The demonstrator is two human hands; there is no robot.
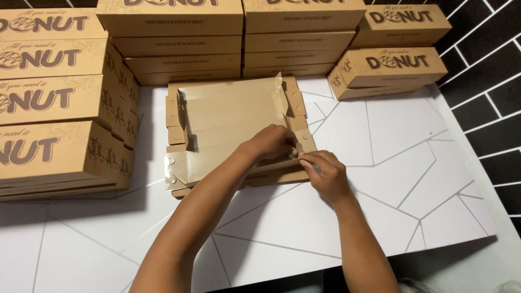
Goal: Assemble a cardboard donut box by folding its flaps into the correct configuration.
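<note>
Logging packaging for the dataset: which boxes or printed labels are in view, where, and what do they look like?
Half-folded box: table centre, flat brown cardboard, flaps up; left hand and right hand at its right front corner.
Left stack: closed brown boxes, dark print on the sides.
Rear stacks: two piles of flat brown boxes.
Right rear boxes: brown boxes, dark print.
Table: white, grey lines.

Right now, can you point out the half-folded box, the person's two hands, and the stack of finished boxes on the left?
Half-folded box [233, 111]: head view, on its flat inner panel.
Left hand [273, 142]: head view, back of hand.
Right hand [327, 174]: head view, back of hand.
Stack of finished boxes [51, 146]: head view, front face.
</note>
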